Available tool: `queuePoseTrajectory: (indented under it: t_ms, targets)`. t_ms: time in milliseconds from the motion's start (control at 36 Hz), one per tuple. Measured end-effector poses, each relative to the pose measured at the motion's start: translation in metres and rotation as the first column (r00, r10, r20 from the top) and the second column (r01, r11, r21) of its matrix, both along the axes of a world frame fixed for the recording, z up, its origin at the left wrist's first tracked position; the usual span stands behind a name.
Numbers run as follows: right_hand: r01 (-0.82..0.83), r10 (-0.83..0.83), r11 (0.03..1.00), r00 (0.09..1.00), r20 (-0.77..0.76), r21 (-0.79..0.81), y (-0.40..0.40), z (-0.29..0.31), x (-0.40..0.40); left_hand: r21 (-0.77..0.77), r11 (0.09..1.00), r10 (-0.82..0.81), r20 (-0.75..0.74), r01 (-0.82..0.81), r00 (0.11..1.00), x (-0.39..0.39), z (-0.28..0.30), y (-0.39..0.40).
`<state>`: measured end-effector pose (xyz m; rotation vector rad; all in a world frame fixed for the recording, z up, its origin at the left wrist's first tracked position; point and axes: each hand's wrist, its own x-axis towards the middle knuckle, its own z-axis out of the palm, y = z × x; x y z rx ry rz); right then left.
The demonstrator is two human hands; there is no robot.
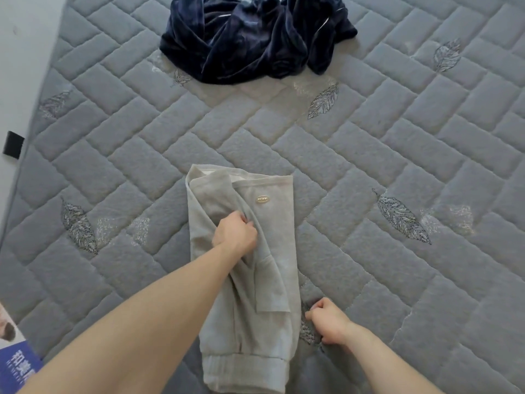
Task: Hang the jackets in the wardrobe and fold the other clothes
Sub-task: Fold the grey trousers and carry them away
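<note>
Head view: crumpled navy garment (252,38) lies on mattress (397,137), beyond grey trousers (272,251)

Two garments lie on one mattress (397,155): one grey garment (272,251) and one navy garment (250,44). Two hands show, left hand (235,233) and right hand (326,319).

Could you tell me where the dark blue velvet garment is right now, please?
In the head view, the dark blue velvet garment lies crumpled at the far top-centre of the grey quilted mattress, well beyond the grey trousers.
</note>
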<state>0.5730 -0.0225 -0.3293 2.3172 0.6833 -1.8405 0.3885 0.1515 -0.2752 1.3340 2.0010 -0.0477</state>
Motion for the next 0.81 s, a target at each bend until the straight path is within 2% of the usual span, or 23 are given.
queuePoseTrajectory:
  t_ms: [83, 139, 194, 250, 306, 389, 472, 528, 583, 639, 667, 722, 750, 806]
  targets:
    - [0.009, -0.011, 0.999, 0.999, -0.049, -0.038, 0.005, 0.003, 0.003, 0.342, 0.939, -0.02, 0.117, -0.021, 0.993, 0.021, 0.01, -0.009]
    - [0.019, -0.027, 0.997, 0.995, -0.101, -0.075, 0.009, 0.006, 0.003, 0.527, 0.847, -0.178, 0.146, 0.076, 0.973, 0.033, 0.016, -0.018]
    - [0.029, -0.042, 0.993, 0.993, -0.109, -0.115, 0.013, 0.007, 0.002, 0.607, 0.762, -0.355, 0.1, 0.225, 0.93, 0.041, 0.015, -0.027]
    - [0.047, -0.063, 0.989, 0.991, -0.114, -0.138, 0.014, 0.006, 0.002, 0.564, 0.74, -0.465, 0.034, 0.367, 0.885, 0.045, 0.005, -0.032]
    - [0.044, -0.059, 0.99, 0.992, -0.109, -0.134, 0.013, 0.006, -0.001, 0.404, 0.798, -0.484, -0.013, 0.447, 0.875, 0.044, -0.009, -0.037]
    - [0.028, -0.036, 0.993, 0.997, -0.069, -0.112, 0.011, 0.001, -0.004, 0.249, 0.875, -0.424, -0.024, 0.416, 0.905, 0.04, -0.023, -0.038]
    - [0.011, -0.014, 0.996, 0.999, -0.033, -0.084, 0.01, -0.003, -0.006, 0.286, 0.901, -0.363, 0.082, 0.327, 0.928, 0.043, -0.019, -0.031]
    - [-0.002, 0.0, 0.996, 1.0, -0.023, -0.09, 0.012, -0.001, -0.007, 0.393, 0.884, -0.328, 0.14, 0.252, 0.934, 0.041, -0.012, -0.023]
    - [0.006, -0.008, 0.994, 1.0, -0.015, -0.113, 0.013, 0.001, -0.008, 0.501, 0.835, -0.318, 0.105, 0.227, 0.942, 0.029, -0.006, -0.011]
    - [0.035, -0.038, 0.992, 0.999, -0.019, -0.122, 0.013, 0.003, -0.01, 0.52, 0.823, -0.281, 0.022, 0.229, 0.959, 0.011, -0.004, 0.006]
    - [0.065, -0.066, 0.991, 0.998, -0.01, -0.118, 0.013, 0.004, -0.01, 0.478, 0.842, -0.266, -0.038, 0.252, 0.963, 0.0, -0.005, 0.015]
    - [0.138, -0.136, 0.986, 0.99, 0.032, -0.095, 0.014, 0.006, -0.014, 0.262, 0.889, -0.34, -0.173, 0.376, 0.924, -0.028, -0.01, 0.029]
    - [0.158, -0.154, 0.986, 0.986, 0.068, -0.049, 0.014, 0.008, -0.017, 0.126, 0.882, -0.426, -0.2, 0.455, 0.882, -0.042, -0.013, 0.032]
    - [0.135, -0.162, 0.979, 0.971, 0.176, 0.155, 0.018, 0.016, -0.021, -0.062, 0.825, -0.564, -0.143, 0.561, 0.814, -0.065, -0.02, 0.035]
